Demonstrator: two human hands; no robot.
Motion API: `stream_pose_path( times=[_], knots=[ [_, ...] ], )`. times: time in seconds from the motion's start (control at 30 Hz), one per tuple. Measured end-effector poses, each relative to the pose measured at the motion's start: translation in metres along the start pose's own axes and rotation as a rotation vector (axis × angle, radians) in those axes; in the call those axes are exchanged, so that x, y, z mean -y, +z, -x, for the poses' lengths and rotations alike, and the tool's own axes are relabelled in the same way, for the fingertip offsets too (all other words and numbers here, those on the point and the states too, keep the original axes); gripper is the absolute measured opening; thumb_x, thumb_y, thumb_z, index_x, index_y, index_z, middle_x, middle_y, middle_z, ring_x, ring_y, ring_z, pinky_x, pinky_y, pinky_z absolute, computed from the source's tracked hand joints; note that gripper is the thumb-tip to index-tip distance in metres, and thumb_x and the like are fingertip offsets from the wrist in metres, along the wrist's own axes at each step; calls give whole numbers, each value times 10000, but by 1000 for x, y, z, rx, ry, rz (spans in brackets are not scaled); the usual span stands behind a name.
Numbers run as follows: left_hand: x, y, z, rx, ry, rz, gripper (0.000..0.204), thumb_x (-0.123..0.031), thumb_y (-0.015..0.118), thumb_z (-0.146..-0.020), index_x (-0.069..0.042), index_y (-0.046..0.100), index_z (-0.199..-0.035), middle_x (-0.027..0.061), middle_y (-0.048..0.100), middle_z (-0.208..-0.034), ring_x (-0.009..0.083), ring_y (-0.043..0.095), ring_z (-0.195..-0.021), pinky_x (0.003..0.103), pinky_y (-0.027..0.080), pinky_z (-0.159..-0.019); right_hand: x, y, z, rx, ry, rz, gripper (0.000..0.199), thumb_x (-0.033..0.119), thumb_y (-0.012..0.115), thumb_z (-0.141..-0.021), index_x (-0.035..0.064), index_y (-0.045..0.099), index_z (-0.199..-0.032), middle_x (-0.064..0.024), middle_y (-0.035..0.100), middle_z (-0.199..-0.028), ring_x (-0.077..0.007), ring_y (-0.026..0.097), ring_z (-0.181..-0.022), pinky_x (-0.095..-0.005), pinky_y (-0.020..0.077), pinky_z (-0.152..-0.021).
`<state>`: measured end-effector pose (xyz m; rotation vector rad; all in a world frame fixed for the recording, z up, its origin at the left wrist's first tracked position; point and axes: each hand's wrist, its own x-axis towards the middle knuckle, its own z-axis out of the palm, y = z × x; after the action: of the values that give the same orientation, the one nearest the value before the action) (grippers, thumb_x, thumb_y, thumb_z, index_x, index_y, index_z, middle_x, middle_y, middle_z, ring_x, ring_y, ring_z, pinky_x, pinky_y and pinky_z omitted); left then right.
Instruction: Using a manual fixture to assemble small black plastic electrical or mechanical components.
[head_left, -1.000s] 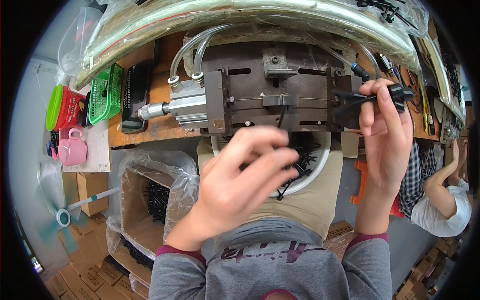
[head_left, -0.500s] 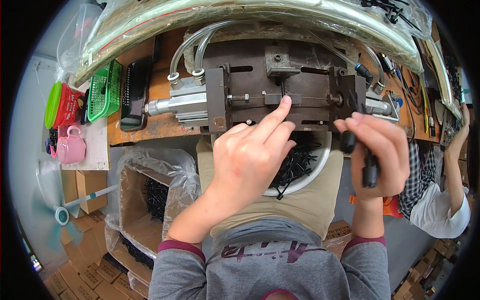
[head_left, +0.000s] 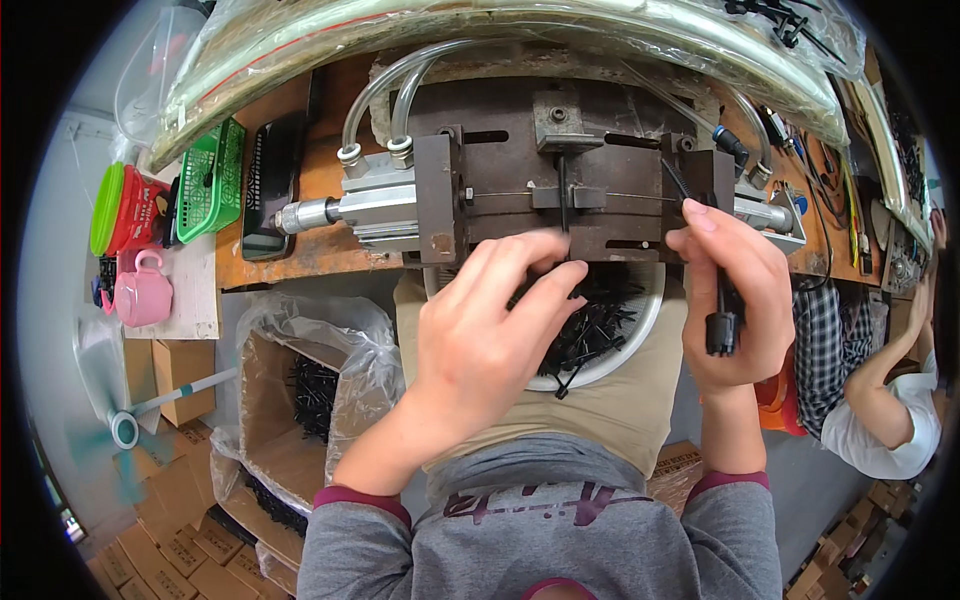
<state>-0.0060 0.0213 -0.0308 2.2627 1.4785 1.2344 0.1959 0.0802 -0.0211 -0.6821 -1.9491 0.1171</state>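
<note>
A thin black rod (head_left: 563,205) lies upright in the picture across the small block at the middle of a dark metal clamping fixture (head_left: 510,222). My left hand (head_left: 480,320) is at the rod's near end, thumb and blurred forefinger closing round it. My right hand (head_left: 745,300), at the fixture's right end, is closed round black rod-like parts. One has a thick, notched black end (head_left: 723,335) hanging below the fingers, and a thin ridged tip (head_left: 677,180) sticks out above them. Under my left hand, a white round basin (head_left: 655,310) on my lap holds several black parts (head_left: 598,325).
Silver air cylinders (head_left: 378,205) with clear hoses (head_left: 365,95) flank the fixture. A plastic-lined carton (head_left: 265,400) of black parts stands at lower left. Left lie a phone (head_left: 268,225), green basket (head_left: 208,190) and pink cup (head_left: 143,292). Another person (head_left: 890,415) sits at right.
My left forefinger has come off the block and down to the rod's near end. The fixture's left bolt has drawn back left. My right hand has shifted slightly left, turning its black parts.
</note>
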Motion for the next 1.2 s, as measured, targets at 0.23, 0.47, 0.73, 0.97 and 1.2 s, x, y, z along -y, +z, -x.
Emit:
stream_pose_path(
  times=[0.23, 0.47, 0.73, 0.97, 1.2],
  knots=[
    [-3, 6, -8, 120, 10, -283, 283, -94, 820, -700, -44, 732, -964, 100, 694, -1276, 202, 701, -743, 292, 554, -680, -3, 2, 2, -17, 40, -56, 357, -146, 660, -863, -33, 583, -1193, -219, 725, -1097, -294, 720, -936, -326, 551, -755],
    [-7, 0, -15, 92, -61, -56, 352, -115, 860, -699, -35, 743, -1021, 101, 730, -1175, 170, 705, -734, 276, 552, -659, -5, 7, 3, 104, -147, 125, 358, -72, 643, -789, -76, 633, -1147, -241, 713, -1132, -307, 707, -875, -347, 552, -718],
    [-19, -11, -6, -36, -52, 249, 371, 21, 863, -665, 0, 749, -1017, 116, 730, -995, 188, 688, -794, 290, 580, -682, 0, 17, -2, 76, -86, 96, 348, -99, 614, -819, -102, 645, -1165, -241, 711, -1119, -314, 704, -845, -339, 565, -692],
    [-1, 14, 1, 32, -2, -257, 276, -81, 803, -692, -82, 737, -959, 69, 707, -1262, 180, 694, -734, 292, 537, -668, 14, 0, -2, 94, 210, -215, 446, -73, 618, -882, -111, 542, -1320, -264, 626, -1275, -346, 673, -1102, -381, 556, -895],
    [-2, 10, -7, 79, -23, -295, 291, -88, 818, -671, -80, 739, -951, 55, 715, -1249, 169, 673, -652, 278, 519, -611, 28, -14, 6, 48, 444, -649, 489, -53, 684, -873, -74, 467, -1311, -308, 520, -1391, -391, 598, -1257, -438, 487, -1059]
  ],
)
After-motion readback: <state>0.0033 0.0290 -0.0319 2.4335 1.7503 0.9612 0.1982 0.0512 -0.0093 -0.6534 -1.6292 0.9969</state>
